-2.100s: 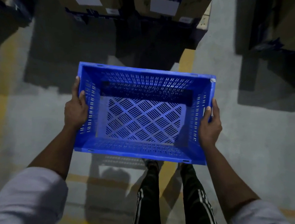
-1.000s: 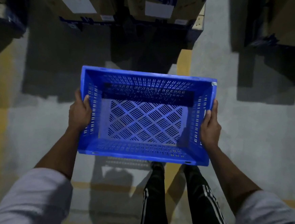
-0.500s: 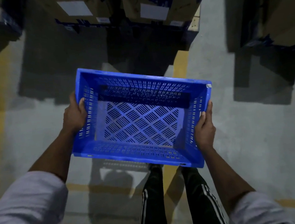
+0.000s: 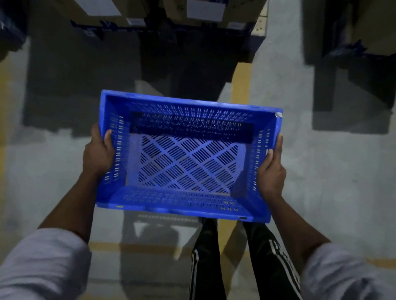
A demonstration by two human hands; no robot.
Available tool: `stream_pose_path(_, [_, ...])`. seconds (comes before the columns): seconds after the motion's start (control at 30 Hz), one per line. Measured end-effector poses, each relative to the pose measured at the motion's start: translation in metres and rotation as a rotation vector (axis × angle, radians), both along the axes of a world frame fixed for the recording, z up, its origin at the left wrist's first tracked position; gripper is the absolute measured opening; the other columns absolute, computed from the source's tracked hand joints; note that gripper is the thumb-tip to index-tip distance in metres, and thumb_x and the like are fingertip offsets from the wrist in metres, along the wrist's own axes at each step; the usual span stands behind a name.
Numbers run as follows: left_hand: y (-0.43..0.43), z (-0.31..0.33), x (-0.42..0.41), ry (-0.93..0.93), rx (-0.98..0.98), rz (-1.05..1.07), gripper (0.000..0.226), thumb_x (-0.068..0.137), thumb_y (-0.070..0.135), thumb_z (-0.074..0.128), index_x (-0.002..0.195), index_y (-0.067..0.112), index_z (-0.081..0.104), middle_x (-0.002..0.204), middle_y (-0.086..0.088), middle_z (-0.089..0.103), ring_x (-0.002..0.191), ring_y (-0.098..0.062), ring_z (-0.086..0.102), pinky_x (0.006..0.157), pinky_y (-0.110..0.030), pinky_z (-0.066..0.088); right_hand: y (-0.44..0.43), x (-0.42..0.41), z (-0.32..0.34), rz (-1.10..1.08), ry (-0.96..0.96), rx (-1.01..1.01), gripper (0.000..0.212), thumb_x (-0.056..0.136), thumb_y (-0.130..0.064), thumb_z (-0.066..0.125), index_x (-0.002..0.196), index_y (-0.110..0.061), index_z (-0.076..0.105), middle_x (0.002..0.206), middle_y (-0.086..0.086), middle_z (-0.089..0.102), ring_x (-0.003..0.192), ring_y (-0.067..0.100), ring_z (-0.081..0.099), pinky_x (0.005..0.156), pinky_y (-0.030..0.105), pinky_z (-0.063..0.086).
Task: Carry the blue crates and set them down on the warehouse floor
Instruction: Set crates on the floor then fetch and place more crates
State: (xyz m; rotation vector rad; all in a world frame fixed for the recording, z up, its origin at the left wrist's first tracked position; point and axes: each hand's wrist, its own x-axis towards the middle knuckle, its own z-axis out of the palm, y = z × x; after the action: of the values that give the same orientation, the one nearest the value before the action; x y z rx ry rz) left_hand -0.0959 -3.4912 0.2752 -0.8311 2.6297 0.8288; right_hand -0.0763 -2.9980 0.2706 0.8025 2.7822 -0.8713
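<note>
The floor (image 4: 337, 186) spreads well below, boxes (image 4: 100, 8) stacked at its far side. The crate (image 4: 179, 199) hangs mid-air above the person's legs (image 4: 206, 267), empty, slotted bottom bare. The left hand (image 4: 96, 155) grips its left wall, the right hand (image 4: 271, 175) its right wall, thumbs inside the rim; lowering both together, level, onto bare floor looks the best way down.

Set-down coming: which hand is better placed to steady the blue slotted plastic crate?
Left hand, marginally: its thumb hooks over the crate rim; the right hand shows its thumb flat against the wall.
</note>
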Motion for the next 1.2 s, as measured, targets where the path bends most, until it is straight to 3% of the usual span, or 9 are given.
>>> stream_pose_path(0.13, [-0.001, 0.013, -0.011, -0.087, 0.007, -0.029, 0.051, 0.119, 0.06, 0.039, 0.144, 0.016, 0.04, 0.129, -0.039, 0.071, 0.11, -0.063, 0.07, 0.09, -0.064, 0.055, -0.003, 0.007, 0.011, -0.007, -0.007, -0.059, 0.06, 0.118, -0.051, 0.027, 0.176, -0.049, 0.01, 0.083, 0.01, 0.063, 0.074, 0.045, 0.07, 0.068, 0.05, 0.059])
stream_pose_path(0.23, [-0.006, 0.009, -0.019, -0.164, -0.084, -0.041, 0.057, 0.119, 0.063, 0.036, 0.152, 0.017, 0.035, 0.128, -0.042, 0.068, 0.111, -0.064, 0.069, 0.094, -0.066, 0.053, -0.004, 0.004, 0.006, -0.005, -0.033, -0.064, 0.059, 0.12, -0.049, 0.029, 0.175, -0.051, 0.008, 0.081, 0.013, 0.065, 0.075, 0.046, 0.071, 0.068, 0.048, 0.057])
stream_pose_path(0.4, [0.006, -0.002, 0.001, -0.16, -0.18, 0.018, 0.061, 0.119, 0.062, 0.033, 0.158, 0.015, 0.032, 0.13, -0.041, 0.069, 0.113, -0.063, 0.069, 0.094, -0.067, 0.053, 0.01, -0.019, 0.003, 0.066, -0.024, -0.066, 0.059, 0.118, -0.054, 0.026, 0.173, -0.056, 0.006, 0.089, 0.016, 0.07, 0.08, 0.047, 0.072, 0.076, 0.055, 0.062])
stream_pose_path(0.77, [-0.001, 0.003, -0.012, -0.188, -0.172, -0.016, 0.061, 0.118, 0.065, 0.032, 0.158, 0.019, 0.03, 0.133, -0.039, 0.069, 0.116, -0.061, 0.07, 0.098, -0.067, 0.053, 0.005, -0.014, -0.001, 0.046, -0.048, -0.103, 0.059, 0.12, -0.049, 0.028, 0.175, -0.052, 0.006, 0.084, 0.015, 0.066, 0.072, 0.036, 0.065, 0.075, 0.053, 0.06])
stream_pose_path(0.93, [-0.002, -0.001, -0.016, -0.198, -0.125, 0.029, 0.06, 0.119, 0.063, 0.036, 0.153, 0.014, 0.032, 0.137, -0.042, 0.065, 0.12, -0.063, 0.067, 0.101, -0.069, 0.051, 0.009, -0.02, 0.004, 0.06, -0.051, -0.18, 0.06, 0.121, -0.047, 0.029, 0.177, -0.047, 0.006, 0.105, 0.017, 0.071, 0.089, 0.048, 0.073, 0.079, 0.053, 0.059])
stream_pose_path(1.0, [-0.006, -0.006, -0.015, -0.225, -0.127, 0.025, 0.063, 0.117, 0.063, 0.04, 0.154, 0.013, 0.033, 0.145, -0.041, 0.061, 0.128, -0.063, 0.064, 0.106, -0.073, 0.049, 0.013, -0.021, 0.005, 0.117, -0.084, -0.264, 0.062, 0.121, -0.049, 0.027, 0.177, -0.046, 0.002, 0.141, 0.017, 0.067, 0.109, 0.046, 0.071, 0.093, 0.057, 0.057])
stream_pose_path(1.03, [-0.007, -0.007, -0.013, -0.255, -0.157, 0.015, 0.069, 0.116, 0.064, 0.043, 0.158, 0.011, 0.032, 0.151, -0.04, 0.056, 0.136, -0.062, 0.058, 0.111, -0.075, 0.045, 0.016, -0.023, 0.007, 0.127, -0.128, -0.281, 0.062, 0.12, -0.053, 0.026, 0.176, -0.05, 0.001, 0.155, 0.015, 0.057, 0.124, 0.045, 0.063, 0.104, 0.059, 0.052])
stream_pose_path(1.1, [0.002, 0.002, -0.006, -0.307, -0.273, -0.026, 0.083, 0.113, 0.067, 0.049, 0.165, 0.006, 0.029, 0.161, -0.039, 0.043, 0.149, -0.059, 0.044, 0.117, -0.078, 0.035, 0.026, -0.034, 0.019, 0.091, -0.289, -0.213, 0.063, 0.113, -0.07, 0.029, 0.171, -0.061, 0.006, 0.158, 0.018, 0.045, 0.142, 0.043, 0.043, 0.117, 0.063, 0.032])
stream_pose_path(1.2, [0.027, 0.032, 0.019, -0.247, -0.331, -0.106, 0.085, 0.112, 0.06, 0.06, 0.162, -0.005, 0.036, 0.152, -0.042, 0.044, 0.14, -0.06, 0.046, 0.109, -0.078, 0.041, 0.042, -0.035, 0.06, 0.14, -0.474, -0.116, 0.081, 0.103, -0.082, 0.045, 0.173, -0.056, 0.014, 0.161, 0.016, 0.032, 0.154, 0.041, 0.026, 0.122, 0.068, 0.022])
